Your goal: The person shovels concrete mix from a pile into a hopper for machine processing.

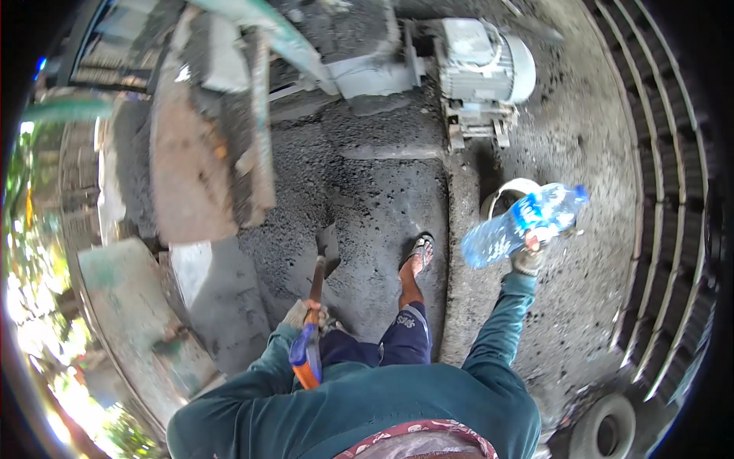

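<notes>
My left hand (306, 312), in a light glove, is wrapped round the shaft of a shovel (316, 283). The shovel has a blue and orange handle near my body, and its blade rests on dark gritty ground. Out to the right, my right hand (529, 258) is also gloved and grips a large clear plastic bottle (489, 239) with a blue label and blue cap. The bottle lies tilted in the hand, in front of a white round container (516, 186) that it partly hides.
A grey electric motor (478, 65) stands at the top right on a metal mount. Rusty metal plates (191, 168) and a green beam (283, 38) are at the upper left. A tire (606, 434) lies at the bottom right, near a barred wall (665, 191). A raised concrete edge runs beside my foot.
</notes>
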`<control>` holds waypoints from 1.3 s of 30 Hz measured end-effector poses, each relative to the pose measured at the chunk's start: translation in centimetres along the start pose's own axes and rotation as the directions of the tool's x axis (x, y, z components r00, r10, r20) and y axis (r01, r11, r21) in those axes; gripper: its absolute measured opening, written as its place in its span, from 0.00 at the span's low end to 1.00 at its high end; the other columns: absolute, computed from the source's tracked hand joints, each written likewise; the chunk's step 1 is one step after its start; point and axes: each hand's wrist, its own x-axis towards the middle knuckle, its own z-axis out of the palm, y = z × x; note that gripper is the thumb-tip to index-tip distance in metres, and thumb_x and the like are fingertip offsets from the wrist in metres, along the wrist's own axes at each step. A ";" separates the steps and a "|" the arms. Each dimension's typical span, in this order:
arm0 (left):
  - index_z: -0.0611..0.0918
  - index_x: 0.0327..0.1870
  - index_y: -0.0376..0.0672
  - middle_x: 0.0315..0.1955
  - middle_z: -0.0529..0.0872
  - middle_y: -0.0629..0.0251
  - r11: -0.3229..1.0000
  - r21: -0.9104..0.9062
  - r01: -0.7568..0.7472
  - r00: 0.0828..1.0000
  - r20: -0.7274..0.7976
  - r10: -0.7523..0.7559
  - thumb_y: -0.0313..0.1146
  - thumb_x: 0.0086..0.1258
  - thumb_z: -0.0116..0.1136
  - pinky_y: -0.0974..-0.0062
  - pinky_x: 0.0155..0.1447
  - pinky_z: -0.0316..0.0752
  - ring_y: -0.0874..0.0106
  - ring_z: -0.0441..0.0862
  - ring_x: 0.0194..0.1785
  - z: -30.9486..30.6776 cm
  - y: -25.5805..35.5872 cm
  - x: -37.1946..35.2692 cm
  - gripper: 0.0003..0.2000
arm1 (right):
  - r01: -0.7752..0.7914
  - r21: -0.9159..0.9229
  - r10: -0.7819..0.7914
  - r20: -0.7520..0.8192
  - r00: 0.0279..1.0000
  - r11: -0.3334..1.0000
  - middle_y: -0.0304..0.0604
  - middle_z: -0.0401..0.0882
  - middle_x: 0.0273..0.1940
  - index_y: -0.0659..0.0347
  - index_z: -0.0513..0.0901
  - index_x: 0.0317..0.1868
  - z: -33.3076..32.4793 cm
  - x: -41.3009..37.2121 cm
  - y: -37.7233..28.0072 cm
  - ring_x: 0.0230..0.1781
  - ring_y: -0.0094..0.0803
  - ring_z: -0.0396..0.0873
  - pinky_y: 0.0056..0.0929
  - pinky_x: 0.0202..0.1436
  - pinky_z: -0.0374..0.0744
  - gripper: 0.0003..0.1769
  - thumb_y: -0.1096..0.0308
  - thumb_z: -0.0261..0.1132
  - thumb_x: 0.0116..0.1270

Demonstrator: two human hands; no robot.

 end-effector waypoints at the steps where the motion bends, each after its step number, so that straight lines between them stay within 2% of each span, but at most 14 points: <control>1: 0.77 0.37 0.41 0.26 0.78 0.62 1.000 -0.009 -0.021 0.999 0.040 0.021 0.37 0.60 0.59 0.64 0.33 0.77 0.67 0.77 0.25 -0.4 -0.2 0.1 0.10 | -0.108 0.034 0.108 0.007 0.994 0.994 0.37 0.80 0.51 0.54 0.76 0.61 2.8 -2.2 -0.3 0.48 0.34 0.79 0.35 0.54 0.78 0.22 0.63 0.65 0.69; 4: 0.76 0.34 0.40 0.24 0.77 0.60 0.989 -0.105 -0.102 0.994 0.019 0.104 0.36 0.61 0.58 0.65 0.32 0.76 0.66 0.77 0.23 -1.5 -1.0 -0.5 0.09 | -0.518 0.118 0.496 0.172 0.851 0.847 0.37 0.79 0.51 0.58 0.76 0.61 7.2 -8.5 2.5 0.47 0.31 0.78 0.33 0.54 0.77 0.20 0.57 0.61 0.74; 6: 0.75 0.34 0.39 0.23 0.77 0.59 0.952 -0.255 -0.169 0.981 0.055 0.189 0.35 0.62 0.58 0.66 0.32 0.76 0.66 0.76 0.22 -4.8 -2.3 -0.6 0.09 | -0.580 -0.148 0.599 0.224 0.769 0.801 0.37 0.80 0.52 0.60 0.76 0.61 15.6 -14.2 0.4 0.48 0.31 0.78 0.32 0.54 0.78 0.23 0.55 0.61 0.73; 8: 0.74 0.35 0.38 0.23 0.76 0.61 0.875 -0.408 -0.262 0.950 0.051 0.309 0.35 0.63 0.57 0.68 0.32 0.76 0.68 0.76 0.22 -7.6 -4.6 -2.8 0.10 | -0.750 -0.138 0.730 0.396 0.557 0.647 0.39 0.81 0.50 0.62 0.76 0.62 15.4 -18.2 7.3 0.47 0.30 0.80 0.32 0.53 0.79 0.26 0.54 0.64 0.71; 10: 0.73 0.37 0.37 0.23 0.75 0.64 0.750 -0.548 -0.371 0.898 -0.006 0.440 0.35 0.63 0.57 0.71 0.33 0.77 0.72 0.76 0.22 -9.9 -7.6 -7.5 0.11 | -0.790 -0.284 0.793 0.482 0.373 0.543 0.41 0.82 0.48 0.64 0.76 0.61 23.5 -23.8 4.7 0.45 0.30 0.81 0.32 0.51 0.81 0.28 0.54 0.66 0.69; 16: 0.72 0.38 0.35 0.24 0.76 0.63 0.485 -0.873 0.046 0.755 0.349 0.556 0.35 0.64 0.56 0.74 0.34 0.76 0.73 0.76 0.23 -26.7 -16.4 -6.9 0.11 | -0.601 -0.748 0.924 0.380 -0.041 0.281 0.45 0.85 0.44 0.66 0.80 0.54 38.3 -32.3 9.9 0.40 0.35 0.85 0.35 0.44 0.84 0.25 0.59 0.72 0.62; 19: 0.76 0.49 0.36 0.25 0.76 0.64 0.336 -0.923 0.187 0.665 0.371 0.648 0.35 0.68 0.54 0.73 0.34 0.77 0.73 0.75 0.24 -32.5 -21.3 -7.5 0.14 | -0.355 -0.903 0.967 0.253 0.020 0.243 0.49 0.85 0.45 0.69 0.81 0.54 43.9 -34.6 13.0 0.46 0.40 0.84 0.36 0.51 0.81 0.31 0.54 0.75 0.57; 22: 0.78 0.60 0.39 0.23 0.75 0.65 0.170 -0.978 0.125 0.651 0.210 0.729 0.36 0.70 0.52 0.71 0.35 0.79 0.72 0.76 0.25 -34.7 -24.3 -9.3 0.19 | 0.293 -0.910 0.849 0.389 0.357 0.294 0.54 0.85 0.50 0.71 0.82 0.55 46.3 -29.5 23.3 0.52 0.43 0.82 0.36 0.58 0.76 0.37 0.51 0.79 0.51; 24: 0.79 0.56 0.41 0.22 0.75 0.65 0.096 -0.994 -0.058 0.687 0.030 0.726 0.37 0.69 0.53 0.70 0.35 0.79 0.72 0.76 0.24 -36.3 -26.6 -9.3 0.17 | 0.421 -0.866 0.813 0.439 0.382 0.270 0.57 0.83 0.53 0.72 0.81 0.54 51.9 -36.5 13.1 0.54 0.45 0.81 0.36 0.60 0.74 0.42 0.49 0.81 0.46; 28: 0.77 0.31 0.46 0.21 0.78 0.58 -0.015 -0.968 -0.249 0.778 -0.209 0.593 0.43 0.67 0.52 0.55 0.32 0.76 0.57 0.76 0.24 -41.8 -31.0 -1.1 0.11 | 0.648 -0.739 0.796 0.499 0.342 0.185 0.61 0.81 0.54 0.73 0.81 0.55 56.1 -35.7 14.0 0.58 0.50 0.79 0.38 0.61 0.74 0.46 0.45 0.81 0.43; 30: 0.82 0.38 0.55 0.20 0.77 0.64 0.053 -0.909 -0.412 0.682 -0.270 0.680 0.41 0.65 0.53 0.54 0.29 0.76 0.63 0.77 0.23 -41.9 -32.9 -1.5 0.07 | 0.762 -0.640 0.789 0.516 0.333 0.097 0.64 0.80 0.56 0.75 0.79 0.56 58.1 -35.7 14.4 0.60 0.52 0.78 0.39 0.63 0.74 0.49 0.44 0.82 0.41; 32: 0.78 0.25 0.53 0.15 0.74 0.62 -0.122 -0.908 -0.400 0.847 -0.417 0.328 0.46 0.64 0.53 0.53 0.25 0.74 0.61 0.74 0.19 -40.5 -32.0 -4.9 0.10 | 0.846 -0.532 0.795 0.528 0.299 0.035 0.66 0.78 0.58 0.78 0.78 0.57 58.9 -35.0 15.6 0.62 0.54 0.76 0.40 0.64 0.74 0.52 0.43 0.82 0.40; 34: 0.75 0.20 0.52 0.12 0.71 0.64 -0.077 -0.902 -0.424 0.861 -0.429 0.273 0.48 0.65 0.52 0.56 0.25 0.74 0.61 0.73 0.17 -41.5 -33.5 -2.7 0.15 | 0.879 -0.472 0.800 0.499 0.332 -0.070 0.69 0.75 0.60 0.80 0.76 0.58 59.6 -34.3 16.4 0.65 0.56 0.74 0.40 0.66 0.73 0.56 0.42 0.83 0.37; 39: 0.72 0.21 0.43 0.12 0.69 0.64 -0.166 -0.856 -0.490 0.686 -0.495 0.533 0.54 0.67 0.47 0.64 0.28 0.72 0.64 0.70 0.18 -40.6 -35.4 -0.3 0.22 | 0.908 -0.419 0.812 0.521 0.262 -0.024 0.63 0.78 0.59 0.74 0.80 0.56 60.2 -32.3 16.8 0.62 0.50 0.77 0.39 0.64 0.75 0.52 0.43 0.84 0.35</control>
